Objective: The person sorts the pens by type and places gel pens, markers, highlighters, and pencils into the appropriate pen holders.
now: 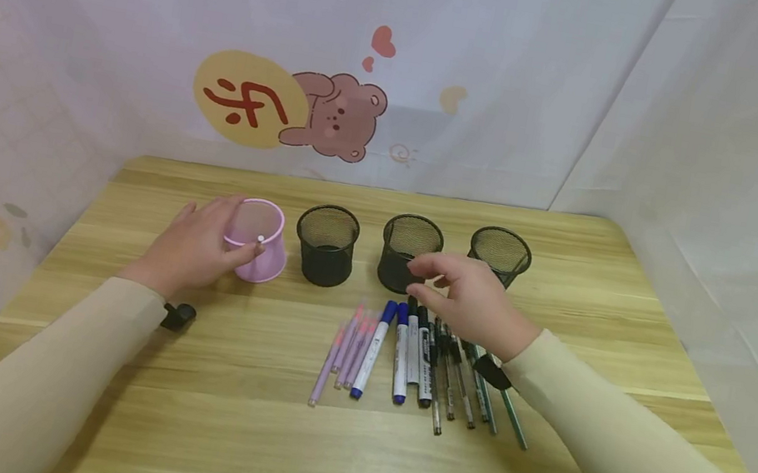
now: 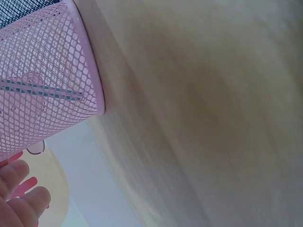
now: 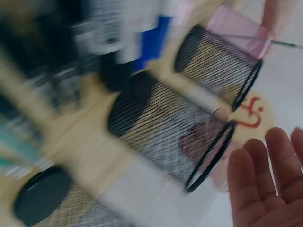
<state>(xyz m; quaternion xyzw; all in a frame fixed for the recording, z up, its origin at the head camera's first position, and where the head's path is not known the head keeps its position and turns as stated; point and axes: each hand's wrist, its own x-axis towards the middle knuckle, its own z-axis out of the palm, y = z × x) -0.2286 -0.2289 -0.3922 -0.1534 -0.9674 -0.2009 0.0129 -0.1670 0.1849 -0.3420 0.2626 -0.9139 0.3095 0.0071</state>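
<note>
My left hand (image 1: 196, 248) holds a pink mesh pen holder (image 1: 263, 264) by its upper part, thumb on the near side. Inside the holder leans a thin pen (image 2: 45, 91), seen through the mesh in the left wrist view. Its pale end shows by my thumb in the head view. Over the tops of the laid-out pens hovers my right hand (image 1: 477, 303), fingers loosely extended with nothing between them. It is near the third holder, a black mesh pen holder (image 3: 165, 127). Below it lie black-capped markers (image 1: 428, 368), dark clear-barrelled pens (image 1: 462, 386) and green pens (image 1: 514, 419).
Two more black mesh pen holders, one beside the pink holder (image 1: 324, 256) and one at the far right (image 1: 501, 251), share the back row. Blue-capped markers (image 1: 373, 350) and slim lilac pens (image 1: 328, 364) lie left of the black markers. Behind the wooden table (image 1: 223, 429) hangs a printed white cloth (image 1: 502, 55).
</note>
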